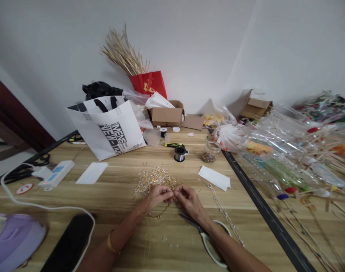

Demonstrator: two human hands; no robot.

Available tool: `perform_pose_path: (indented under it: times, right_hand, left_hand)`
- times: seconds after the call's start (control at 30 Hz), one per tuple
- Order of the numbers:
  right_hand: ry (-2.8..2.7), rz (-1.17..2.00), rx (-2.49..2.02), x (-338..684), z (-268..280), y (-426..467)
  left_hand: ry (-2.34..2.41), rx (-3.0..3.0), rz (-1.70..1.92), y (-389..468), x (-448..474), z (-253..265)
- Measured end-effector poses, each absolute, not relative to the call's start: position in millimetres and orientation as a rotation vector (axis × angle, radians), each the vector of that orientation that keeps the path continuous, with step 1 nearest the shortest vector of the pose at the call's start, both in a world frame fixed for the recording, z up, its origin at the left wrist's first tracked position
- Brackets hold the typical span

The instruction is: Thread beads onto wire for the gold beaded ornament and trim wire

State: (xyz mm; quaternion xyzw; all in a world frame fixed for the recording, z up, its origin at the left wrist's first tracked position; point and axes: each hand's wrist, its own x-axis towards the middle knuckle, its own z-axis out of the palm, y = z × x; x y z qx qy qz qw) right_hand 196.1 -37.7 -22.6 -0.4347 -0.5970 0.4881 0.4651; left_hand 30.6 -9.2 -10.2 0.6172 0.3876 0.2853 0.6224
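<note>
The grip of the left hand [159, 195] and right hand [190, 201] is pinched closed, seemingly on the gold beaded strand [159, 217], which is curved across the desk [127, 230] just below. Beads could be shed if the pinch is loosened, or the strand snagged by the bead pile [154, 176] beyond.

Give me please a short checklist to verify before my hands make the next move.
1. Hands close together: ok. The left hand and right hand nearly meet at the fingertips.
2. Small piece between the fingertips: cannot tell; too small and partly hidden.
3. Scissors free to lift: not ok. The right forearm crosses above their handles.
4. Wire spool standing: ok, beyond the bead pile.
5. Glass jar upright: ok.
</note>
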Motion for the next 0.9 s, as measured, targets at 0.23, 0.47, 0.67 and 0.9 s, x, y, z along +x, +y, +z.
perform_pose_path:
  times: [0.23, 0.47, 0.67, 0.9]
  right_hand:
    - [-1.712, 0.882, -1.066, 198, -11, -46]
    - [-1.812, 0.77, -1.011, 197, -13, -46]
    - [-1.819, 0.765, -1.03, 197, -14, -46]
    - [-1.802, 0.784, -1.077, 196, -13, -46]
  left_hand:
    - [0.903, 1.366, 0.679, -8, 31, -13]
    - [0.91, 1.344, 0.707, -10, 30, -7]
    - [0.919, 1.31, 0.703, -9, 29, -7]
    - [0.942, 1.306, 0.718, -8, 29, -9]
